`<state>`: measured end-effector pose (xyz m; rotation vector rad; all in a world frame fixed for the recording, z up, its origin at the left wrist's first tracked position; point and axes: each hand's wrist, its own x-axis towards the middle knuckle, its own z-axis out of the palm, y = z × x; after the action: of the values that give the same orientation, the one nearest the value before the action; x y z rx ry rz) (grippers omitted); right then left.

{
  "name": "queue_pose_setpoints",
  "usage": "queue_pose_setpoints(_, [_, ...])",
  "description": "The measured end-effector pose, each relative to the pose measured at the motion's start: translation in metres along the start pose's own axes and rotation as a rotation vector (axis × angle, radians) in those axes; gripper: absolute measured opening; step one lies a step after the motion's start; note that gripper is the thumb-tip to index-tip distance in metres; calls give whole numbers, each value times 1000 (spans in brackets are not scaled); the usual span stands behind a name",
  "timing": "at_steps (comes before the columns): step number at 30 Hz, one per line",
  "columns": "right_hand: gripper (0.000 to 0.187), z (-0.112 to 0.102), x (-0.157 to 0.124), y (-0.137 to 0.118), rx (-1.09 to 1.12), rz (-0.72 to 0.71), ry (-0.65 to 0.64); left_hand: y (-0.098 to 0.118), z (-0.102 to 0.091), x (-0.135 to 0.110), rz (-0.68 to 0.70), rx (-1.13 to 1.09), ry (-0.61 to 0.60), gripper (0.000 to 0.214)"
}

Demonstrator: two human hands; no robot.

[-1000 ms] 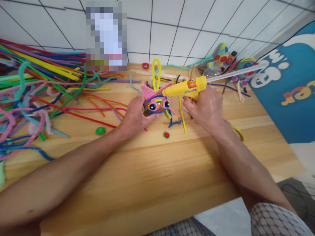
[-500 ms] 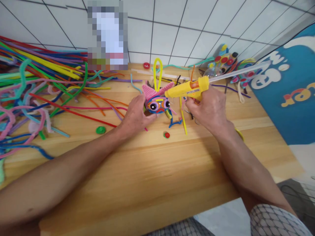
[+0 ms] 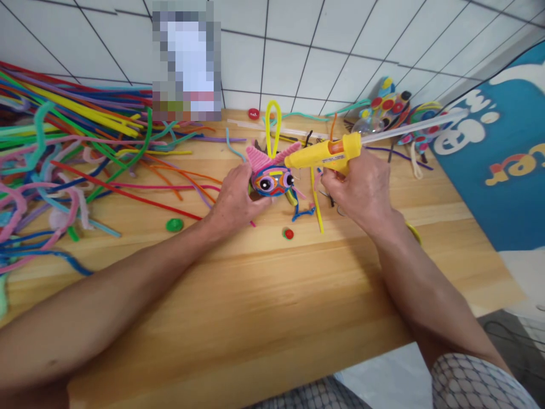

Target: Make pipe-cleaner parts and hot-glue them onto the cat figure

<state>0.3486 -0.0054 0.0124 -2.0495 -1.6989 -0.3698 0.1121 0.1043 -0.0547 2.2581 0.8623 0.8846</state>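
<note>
My left hand (image 3: 238, 196) is closed around the left side of a small pipe-cleaner figure (image 3: 275, 187) with big googly eyes, pink ears and a tall yellow loop on top. In my right hand (image 3: 361, 187) is a yellow hot glue gun (image 3: 323, 153), gripped by its handle, with a long clear glue stick (image 3: 413, 125) poking out of its back. The gun's nozzle points left and meets the figure's right side near the ear; whether it touches is unclear. A bent blue pipe cleaner (image 3: 303, 214) and a yellow one (image 3: 318, 204) lie between my hands.
Many coloured pipe cleaners (image 3: 76, 108) spread over the table's left side. A green disc (image 3: 174, 225), a small red-and-green piece (image 3: 289, 233) and a red cap (image 3: 254, 113) lie on the wood. Decorated figures (image 3: 387, 108) stand back right, beside a blue sign (image 3: 502, 193). A tiled wall (image 3: 289, 57) rises behind.
</note>
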Motion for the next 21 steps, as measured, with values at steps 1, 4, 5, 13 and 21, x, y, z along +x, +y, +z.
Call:
queue_pose_setpoints(1, [35,0,0,0,-5,-2,3,0,0,0,-2,0,-2,42])
queue_pose_setpoints(4, [34,0,0,-1,-4,7,-12,1,-1,0,-4,-6,-8,42])
queue_pose_setpoints(5, [33,1,0,-1,2,13,-23,2,-1,0,-4,-7,-9,42])
queue_pose_setpoints(13, [17,-15,2,-4,62,83,32,-3,4,0,-7,-16,22,44])
queue_pose_setpoints(21, [30,-57,-19,59,220,314,202,-5,0,1,-19,-73,3,40])
